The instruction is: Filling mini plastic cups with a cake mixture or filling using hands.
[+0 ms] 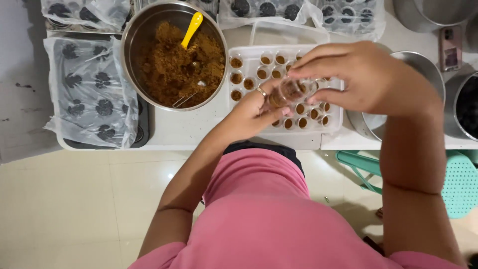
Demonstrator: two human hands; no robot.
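Observation:
Both my hands meet over a white tray (239, 102) filled with several small clear cups of brown crumbs. My left hand (251, 112), with a ring on one finger, grips a small clear cup (291, 91) from below. My right hand (358, 74) holds the same cup from the right, fingers curled over its top. The cup has brown crumbs at its bottom. Left of the tray stands a large steel bowl (132, 40) of brown crumbs with a yellow spoon (192, 28) stuck in it.
A black tray of dark round pieces under clear plastic (92, 92) lies at the left. More such wrapped trays (298, 10) line the back. Steel pots (423, 67) stand at the right, a phone (450, 47) beside them. A teal stool (460, 184) is on the floor.

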